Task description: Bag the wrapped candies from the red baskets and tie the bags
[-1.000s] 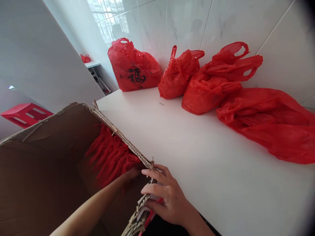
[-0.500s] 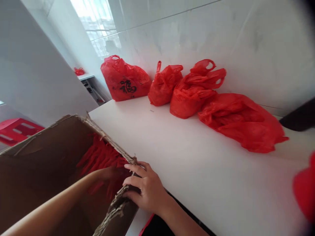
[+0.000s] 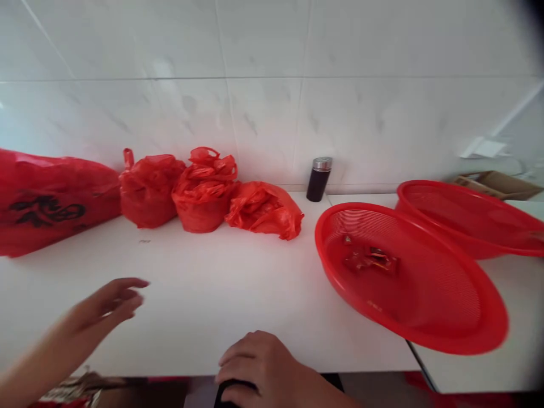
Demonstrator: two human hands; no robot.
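My left hand [image 3: 108,309] hovers over the left part of the white table [image 3: 204,283], fingers loosely bent, with a gap between thumb and fingers and nothing seen in it. At the table's near edge is my right hand [image 3: 261,365], its fingers curved and the thumb apart. Something black shows between them, and I cannot tell whether the hand touches it. Below my left forearm, the torn rim of a cardboard box [image 3: 96,381] shows, with a bit of red inside. To the right of my right hand sits a red plastic basket [image 3: 446,277] holding several small wrapped packets [image 3: 374,259].
Along the tiled wall stand a large red bag with black lettering [image 3: 55,204] and several red plastic bags [image 3: 202,198]. A dark flask [image 3: 318,178] with a silver lid stands near them. A second red basket [image 3: 459,218] and a small open carton [image 3: 501,184] are at the right.
The view has swung right, bringing the baskets and flask into sight. My left hand has come out of the cardboard box, and my right hand has let go of its rim.
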